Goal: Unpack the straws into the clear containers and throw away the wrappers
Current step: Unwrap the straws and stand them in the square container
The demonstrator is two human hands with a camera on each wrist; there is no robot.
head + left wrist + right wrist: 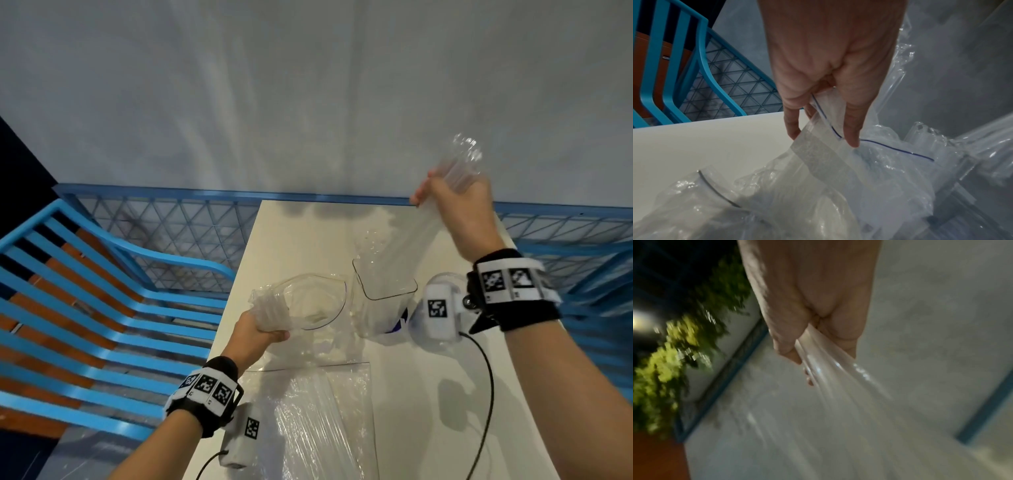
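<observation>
My right hand (445, 197) is raised over the table and grips a bundle of clear straws (404, 240) around its upper part. The bundle slants down, its lower ends reaching into a clear square container (388, 296). Crinkled clear plastic shows at the bundle's top. In the blurred right wrist view, my right hand (822, 355) closes round the straws (838, 378). My left hand (263, 337) holds a crumpled clear zip wrapper (301, 305) to the left of the container. In the left wrist view, the left hand (824, 139) pinches the wrapper (838, 162) by its mouth.
A flat clear pack of straws (308, 418) lies on the white table (291, 233) near me. A blue slatted chair (102, 291) stands at the left, and a blue mesh rail (171, 222) runs behind the table. A black cable (486, 394) trails across the table's right side.
</observation>
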